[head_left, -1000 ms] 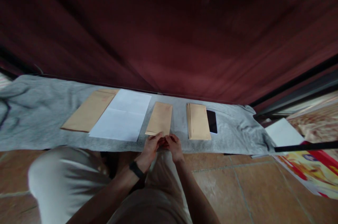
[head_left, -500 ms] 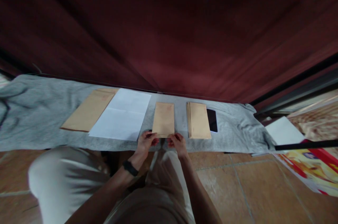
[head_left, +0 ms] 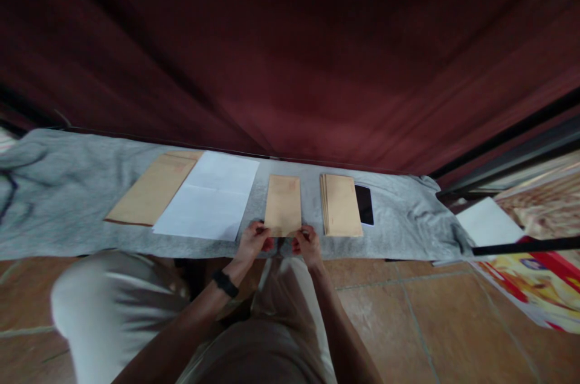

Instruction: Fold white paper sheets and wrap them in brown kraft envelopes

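A small brown envelope (head_left: 283,203) lies on the grey cloth in front of me, its near edge between my hands. My left hand (head_left: 254,239) pinches the envelope's near left corner, and a dark band circles that wrist. At the near right corner, my right hand (head_left: 307,243) has its fingers closed on the same envelope. To the right is a stack of brown envelopes (head_left: 342,206), slightly fanned at its left side. White paper sheets (head_left: 208,194) lie to the left, overlapping larger brown envelopes (head_left: 149,191).
A dark-screened phone (head_left: 364,204) sits partly under the right-hand stack. Grey cloth (head_left: 408,215) covers the narrow surface, backed by a dark red panel (head_left: 290,70). Beyond the right end are a white sheet (head_left: 489,222) and a red and yellow package (head_left: 539,284).
The near edge of the envelope, which showed a fold line, now looks flat. Both hands keep their hold at its corners, with only a slight shift.
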Tool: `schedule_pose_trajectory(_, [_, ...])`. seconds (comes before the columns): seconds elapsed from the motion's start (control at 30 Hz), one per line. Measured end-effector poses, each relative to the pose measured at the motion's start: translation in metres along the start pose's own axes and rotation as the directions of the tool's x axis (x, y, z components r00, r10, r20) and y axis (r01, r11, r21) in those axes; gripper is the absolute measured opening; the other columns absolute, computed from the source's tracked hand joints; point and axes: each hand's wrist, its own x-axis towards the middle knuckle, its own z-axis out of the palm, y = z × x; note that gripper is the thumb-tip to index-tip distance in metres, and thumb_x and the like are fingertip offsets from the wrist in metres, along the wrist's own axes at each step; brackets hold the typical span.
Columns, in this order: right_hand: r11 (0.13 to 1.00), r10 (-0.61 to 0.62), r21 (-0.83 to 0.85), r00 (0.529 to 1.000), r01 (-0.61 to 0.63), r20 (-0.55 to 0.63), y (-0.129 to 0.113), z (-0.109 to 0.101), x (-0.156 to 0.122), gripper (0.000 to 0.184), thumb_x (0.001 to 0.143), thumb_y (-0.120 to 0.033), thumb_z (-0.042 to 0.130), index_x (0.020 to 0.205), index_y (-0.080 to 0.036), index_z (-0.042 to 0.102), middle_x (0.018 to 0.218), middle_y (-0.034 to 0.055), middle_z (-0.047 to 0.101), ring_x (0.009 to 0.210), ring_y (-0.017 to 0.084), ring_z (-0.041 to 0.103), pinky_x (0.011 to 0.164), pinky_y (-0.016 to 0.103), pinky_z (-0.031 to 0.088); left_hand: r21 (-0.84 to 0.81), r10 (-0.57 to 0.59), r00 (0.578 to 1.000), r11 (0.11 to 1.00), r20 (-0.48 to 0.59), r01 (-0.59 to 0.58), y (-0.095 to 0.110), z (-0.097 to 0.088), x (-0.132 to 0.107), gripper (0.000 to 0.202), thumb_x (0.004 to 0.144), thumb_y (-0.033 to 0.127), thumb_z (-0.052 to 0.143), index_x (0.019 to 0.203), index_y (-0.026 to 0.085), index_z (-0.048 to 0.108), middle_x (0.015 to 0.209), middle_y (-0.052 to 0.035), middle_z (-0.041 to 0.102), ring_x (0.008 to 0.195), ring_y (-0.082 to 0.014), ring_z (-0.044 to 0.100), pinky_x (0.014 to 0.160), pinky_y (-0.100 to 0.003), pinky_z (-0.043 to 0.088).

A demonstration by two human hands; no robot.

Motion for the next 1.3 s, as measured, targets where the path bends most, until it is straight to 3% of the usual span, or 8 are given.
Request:
schedule_pose_trajectory(0.17, [0.882, -0.328, -0.379, 0.942, 0.28, -0.067, 0.001, -0.011, -0.019, 0.039, 0.093, -0.034, 0.049, 0.127, -0.018, 0.059, 0.097, 0.0099, 0.072, 0.09, 0.026, 0.07, 0.078, 0.038, 0.056, 0.044, 0.008, 1.0, 0.999, 0.018, -0.009, 0.001, 0.0, 0.0, 0.029, 0.067, 0.033, 0.077, 0.083, 0.022, 0.054, 0.051, 0.0044, 0.063, 0.04, -0.0154, 0.06, 0.04, -0.022, 0.045])
schedule_pose_trajectory(0.27, [0.584, -0.586, -0.597, 0.795, 0.55, 0.158, 0.005, -0.009, -0.028, 0.041, 0.1, -0.025, 0.038, 0.134, -0.017, 0.059, 0.12, 0.0149, 0.069, 0.114, 0.027, 0.064, 0.099, 0.042, 0.052, 0.072, 0.025, 0.999, 0.997, 0.022, -0.026, 0.001, 0.001, 0.0, 0.03, 0.069, 0.034, 0.076, 0.083, 0.022, 0.053, 0.051, 0.0047, 0.062, 0.039, -0.0149, 0.059, 0.04, -0.022, 0.044])
schedule_pose_trajectory(0.4, [0.337, -0.648, -0.606, 0.645, 0.721, 0.406, 0.016, 0.001, -0.033, 0.046, 0.101, -0.023, 0.039, 0.145, -0.014, 0.052, 0.143, 0.0132, 0.06, 0.135, 0.024, 0.052, 0.116, 0.043, 0.04, 0.116, 0.055, 0.998, 0.992, 0.027, -0.058, 0.0, 0.002, 0.0, 0.03, 0.072, 0.033, 0.075, 0.087, 0.023, 0.051, 0.049, 0.007, 0.059, 0.037, -0.0138, 0.056, 0.039, -0.021, 0.043])
schedule_pose_trajectory(0.67, [0.18, -0.627, -0.706, 0.633, 0.685, 0.454, 0.026, -0.001, -0.037, 0.05, 0.104, -0.021, 0.039, 0.153, -0.015, 0.042, 0.153, 0.0101, 0.051, 0.144, 0.022, 0.044, 0.122, 0.045, 0.031, 0.383, 0.078, 0.996, 0.919, 0.041, -0.088, 0.002, 0.003, -0.002, 0.018, 0.092, 0.022, 0.053, 0.109, 0.022, 0.047, 0.053, 0.0096, 0.055, 0.041, -0.0131, 0.057, 0.042, -0.02, 0.043])
schedule_pose_trajectory(0.97, [0.164, -0.659, -0.754, 0.64, 0.636, 0.396, 0.028, -0.01, -0.039, 0.049, 0.105, -0.025, 0.039, 0.152, -0.014, 0.044, 0.153, 0.0104, 0.051, 0.144, 0.022, 0.044, 0.122, 0.045, 0.03, 0.526, 0.091, 0.994, 0.844, 0.059, -0.108, 0.008, 0.001, -0.002, 0.021, 0.095, 0.019, 0.047, 0.116, 0.017, 0.049, 0.049, 0.0095, 0.051, 0.038, -0.0137, 0.052, 0.04, -0.021, 0.037])
schedule_pose_trajectory(1.03, [0.16, -0.658, -0.755, 0.639, 0.636, 0.399, 0.029, -0.011, -0.038, 0.049, 0.104, -0.025, 0.039, 0.151, -0.014, 0.044, 0.153, 0.0107, 0.051, 0.144, 0.022, 0.044, 0.122, 0.045, 0.03, 0.628, 0.127, 0.991, 0.767, 0.051, -0.131, 0.009, 0.001, -0.004, 0.024, 0.096, 0.021, 0.047, 0.12, 0.015, 0.049, 0.053, 0.0071, 0.055, 0.042, -0.0146, 0.057, 0.043, -0.022, 0.039])
schedule_pose_trajectory(1.13, [0.167, -0.658, -0.753, 0.641, 0.636, 0.396, 0.028, -0.01, -0.038, 0.049, 0.104, -0.025, 0.039, 0.151, -0.014, 0.045, 0.153, 0.011, 0.052, 0.143, 0.023, 0.044, 0.122, 0.045, 0.031, 0.844, 0.258, 0.966, 0.51, 0.034, -0.166, 0.007, 0.001, -0.009, 0.029, 0.097, 0.025, 0.049, 0.123, 0.013, 0.052, 0.071, -0.0028, 0.069, 0.06, -0.0188, 0.068, 0.053, -0.025, 0.045])
schedule_pose_trajectory(1.3, [0.186, -0.663, -0.742, 0.639, 0.644, 0.389, 0.025, -0.008, -0.039, 0.049, 0.103, -0.025, 0.038, 0.151, -0.014, 0.045, 0.152, 0.011, 0.052, 0.143, 0.023, 0.044, 0.122, 0.046, 0.03, 0.965, 0.484, 0.861, 0.11, 0.155, -0.236, 0.003, -0.002, -0.014, 0.03, 0.101, 0.029, 0.043, 0.12, 0.016, 0.062, 0.085, -0.0094, 0.074, 0.078, -0.0245, 0.073, 0.067, -0.031, 0.052])
